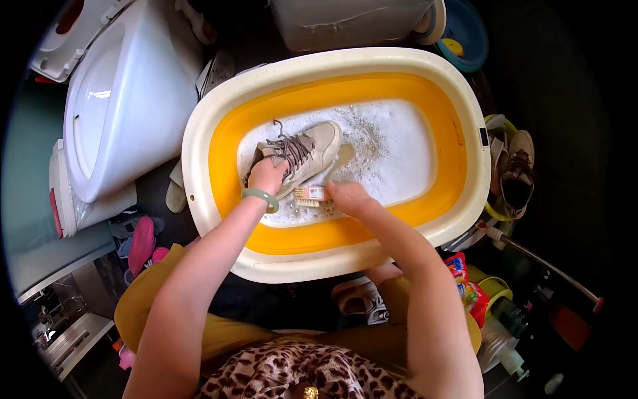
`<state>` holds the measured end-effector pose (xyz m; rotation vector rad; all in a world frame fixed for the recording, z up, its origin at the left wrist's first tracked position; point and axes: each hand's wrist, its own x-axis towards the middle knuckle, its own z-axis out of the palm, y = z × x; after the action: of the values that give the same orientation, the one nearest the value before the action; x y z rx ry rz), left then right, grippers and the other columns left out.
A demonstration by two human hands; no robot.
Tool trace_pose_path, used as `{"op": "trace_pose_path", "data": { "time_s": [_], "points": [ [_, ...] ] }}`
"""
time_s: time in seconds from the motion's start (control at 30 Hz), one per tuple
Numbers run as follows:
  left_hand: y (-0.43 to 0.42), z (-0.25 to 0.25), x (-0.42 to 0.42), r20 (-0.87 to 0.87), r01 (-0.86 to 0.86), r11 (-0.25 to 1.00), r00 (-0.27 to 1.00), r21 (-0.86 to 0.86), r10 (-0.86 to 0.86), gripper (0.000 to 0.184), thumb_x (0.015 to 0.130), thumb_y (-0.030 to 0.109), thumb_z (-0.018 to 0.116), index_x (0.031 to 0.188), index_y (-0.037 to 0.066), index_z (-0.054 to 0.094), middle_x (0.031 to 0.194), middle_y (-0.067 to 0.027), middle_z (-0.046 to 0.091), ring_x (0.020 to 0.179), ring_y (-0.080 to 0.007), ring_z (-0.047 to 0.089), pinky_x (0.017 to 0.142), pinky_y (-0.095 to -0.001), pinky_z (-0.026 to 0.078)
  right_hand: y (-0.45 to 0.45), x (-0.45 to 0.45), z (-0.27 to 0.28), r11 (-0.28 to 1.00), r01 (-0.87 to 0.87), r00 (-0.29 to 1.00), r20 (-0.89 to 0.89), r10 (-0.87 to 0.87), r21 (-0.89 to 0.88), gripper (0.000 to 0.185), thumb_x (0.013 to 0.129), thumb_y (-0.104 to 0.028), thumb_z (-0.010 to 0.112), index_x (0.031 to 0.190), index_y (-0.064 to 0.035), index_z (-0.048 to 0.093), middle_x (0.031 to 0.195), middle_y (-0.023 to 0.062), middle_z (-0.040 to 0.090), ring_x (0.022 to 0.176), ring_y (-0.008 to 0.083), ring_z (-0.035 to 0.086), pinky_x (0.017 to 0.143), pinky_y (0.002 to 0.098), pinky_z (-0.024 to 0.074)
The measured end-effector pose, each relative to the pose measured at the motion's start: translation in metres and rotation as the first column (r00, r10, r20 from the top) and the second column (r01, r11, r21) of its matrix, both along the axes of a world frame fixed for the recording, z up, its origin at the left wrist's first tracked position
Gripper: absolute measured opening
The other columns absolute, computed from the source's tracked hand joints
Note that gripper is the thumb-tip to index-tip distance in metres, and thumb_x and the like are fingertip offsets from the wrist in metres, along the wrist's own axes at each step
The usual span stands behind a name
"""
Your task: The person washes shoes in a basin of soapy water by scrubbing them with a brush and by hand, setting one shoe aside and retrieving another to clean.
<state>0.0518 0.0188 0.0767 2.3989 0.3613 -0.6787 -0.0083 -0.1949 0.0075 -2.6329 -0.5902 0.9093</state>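
A beige sneaker (323, 141) with dark laces is held over the soapy water inside a cream and orange tub (345, 61). My left hand (267, 177), a pale green bangle at its wrist, grips the shoe near its opening, fingers closed; part of the heel is hidden behind it. My right hand (349, 197) is closed on the end of a scrubbing brush (311, 193). The brush lies beside the sneaker's side, bristles pointing down toward the suds (399, 143). Whether the bristles touch the shoe, I cannot tell.
A white toilet (119, 100) stands left of the tub. Behind it sits a translucent bin (352, 26), with a blue basin (465, 33) to its right. More shoes (518, 174) rest at the right. Red packets (475, 299) and bottles are at lower right, a pink slipper (141, 246) at left.
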Motion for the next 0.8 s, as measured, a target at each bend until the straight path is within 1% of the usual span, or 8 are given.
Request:
{"op": "trace_pose_path", "data": {
  "time_s": [0.07,0.13,0.2,0.37,0.47,0.6,0.73,0.8],
  "points": [
    [0.001,0.003,-0.007,0.015,0.055,0.998,0.998,0.029,-0.055,0.034,0.078,0.026,0.063,0.096,-0.003,0.061,0.088,-0.0194,0.063,0.079,-0.0309,0.061,0.070,-0.0376,0.047,-0.013,0.005,0.025,0.997,-0.062,0.995,-0.082,0.058,-0.051,0.019,0.084,-0.014,0.043,0.099,-0.0083,0.055,0.090,0.0113,0.063,0.088,0.0275,0.061,0.073,0.0376,0.0486],
    [-0.006,0.019,-0.010,-0.351,-0.265,0.925,0.922,-0.270,0.162,0.036,0.074,0.024,0.066,0.105,0.005,0.059,0.091,-0.0037,0.063,0.081,-0.0156,0.059,0.066,-0.0331,0.048,-0.041,0.009,0.044,0.980,-0.164,0.977,-0.154,0.146,-0.113,0.021,0.085,-0.014,0.042,0.101,-0.0095,0.057,0.090,0.0109,0.064,0.087,0.0272,0.062,0.072,0.0393,0.0488],
    [-0.011,0.020,-0.012,-0.430,-0.352,0.876,0.882,-0.329,0.193,0.042,0.073,0.019,0.068,0.112,0.008,0.056,0.100,-0.0022,0.062,0.090,-0.0158,0.057,0.072,-0.0333,0.048,-0.074,0.019,0.057,0.947,-0.185,0.978,-0.146,0.150,-0.261,0.023,0.087,-0.015,0.042,0.099,-0.0101,0.060,0.089,0.0113,0.064,0.086,0.0281,0.062,0.072,0.0405,0.0487],
    [-0.021,-0.007,-0.019,-0.493,-0.630,0.254,0.751,-0.734,0.439,0.042,0.074,0.018,0.070,0.111,0.004,0.056,0.106,-0.0058,0.059,0.095,-0.0174,0.056,0.079,-0.0297,0.046,-0.150,0.052,0.067,0.921,0.073,0.995,0.093,-0.040,-0.382,0.019,0.086,-0.019,0.044,0.094,-0.0079,0.057,0.084,0.0133,0.064,0.079,0.0307,0.062,0.068,0.0423,0.0483],
    [-0.023,-0.027,-0.016,-0.631,-0.732,0.150,0.658,-0.665,0.411,0.048,0.074,0.020,0.071,0.115,0.004,0.053,0.111,-0.0065,0.058,0.100,-0.0179,0.055,0.088,-0.0293,0.042,-0.151,0.064,0.053,0.883,0.335,0.936,0.223,-0.272,-0.330,0.021,0.088,-0.022,0.041,0.094,-0.0075,0.055,0.081,0.0149,0.064,0.077,0.0320,0.062,0.065,0.0447,0.0474],
    [-0.026,-0.022,-0.013,-0.607,-0.721,0.309,0.691,-0.620,0.392,0.043,0.077,0.018,0.068,0.115,0.003,0.053,0.110,-0.0081,0.059,0.104,-0.0198,0.054,0.092,-0.0323,0.042,-0.132,0.052,0.009,0.770,0.633,0.747,0.326,-0.580,-0.079,0.025,0.092,-0.027,0.036,0.096,-0.0079,0.051,0.078,0.0178,0.062,0.073,0.0347,0.060,0.062,0.0472,0.0464],
    [-0.028,-0.018,-0.022,-0.485,-0.634,0.366,0.765,-0.681,0.424,0.040,0.076,0.017,0.068,0.111,0.003,0.055,0.109,-0.0066,0.059,0.100,-0.0172,0.054,0.089,-0.0295,0.040,-0.105,0.034,-0.007,0.820,0.551,0.614,0.590,-0.523,0.153,0.041,0.086,-0.033,0.048,0.117,-0.0063,0.047,0.088,0.0194,0.060,0.082,0.0353,0.058,0.075,0.0445,0.0460],
    [-0.028,-0.021,-0.037,-0.378,-0.575,0.449,0.805,-0.684,0.457,0.041,0.077,0.018,0.068,0.111,-0.001,0.055,0.109,-0.0079,0.058,0.099,-0.0174,0.053,0.085,-0.0288,0.042,-0.088,0.041,0.011,0.752,0.614,0.637,0.413,-0.651,0.238,0.053,0.082,-0.034,0.053,0.125,-0.0066,0.041,0.100,0.0204,0.058,0.096,0.0344,0.055,0.084,0.0423,0.0436]
  ]
}}
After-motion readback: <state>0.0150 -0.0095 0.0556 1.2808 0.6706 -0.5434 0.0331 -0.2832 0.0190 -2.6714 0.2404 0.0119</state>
